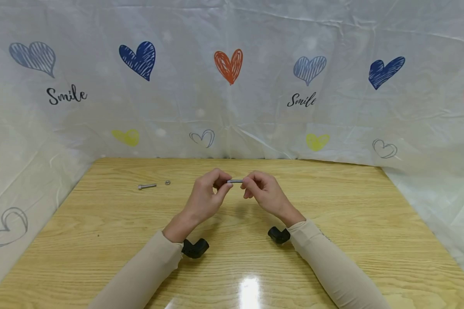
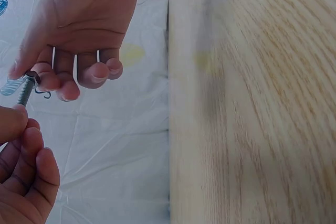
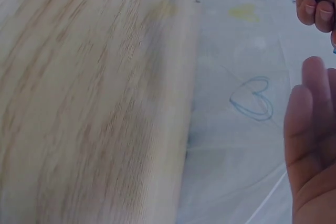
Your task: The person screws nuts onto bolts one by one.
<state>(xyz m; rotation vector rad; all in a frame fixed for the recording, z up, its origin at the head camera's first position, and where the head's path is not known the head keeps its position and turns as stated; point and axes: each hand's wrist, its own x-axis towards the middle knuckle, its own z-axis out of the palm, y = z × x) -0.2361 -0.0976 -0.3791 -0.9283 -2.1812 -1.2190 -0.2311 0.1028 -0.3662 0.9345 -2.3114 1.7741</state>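
Between the two hands a grey metal bolt (image 1: 236,181) lies nearly level above the table. My left hand (image 1: 206,191) pinches its left end between thumb and fingertips. There a dark wider piece (image 2: 32,76) shows in the left wrist view; whether it is the bolt's head or a nut I cannot tell. My right hand (image 1: 267,192) pinches the other end of the threaded shaft (image 2: 24,94), and its fingertips cover that end. In the right wrist view the right hand (image 3: 315,150) is partly cut off, and the bolt is almost wholly out of frame.
A second bolt (image 1: 147,186) lies on the wooden table (image 1: 100,257) to the left, with a loose nut (image 1: 168,183) beside it. Black wrist devices (image 1: 195,248) stick out below both sleeves. A white curtain (image 1: 255,107) printed with hearts hangs behind the table's far edge.
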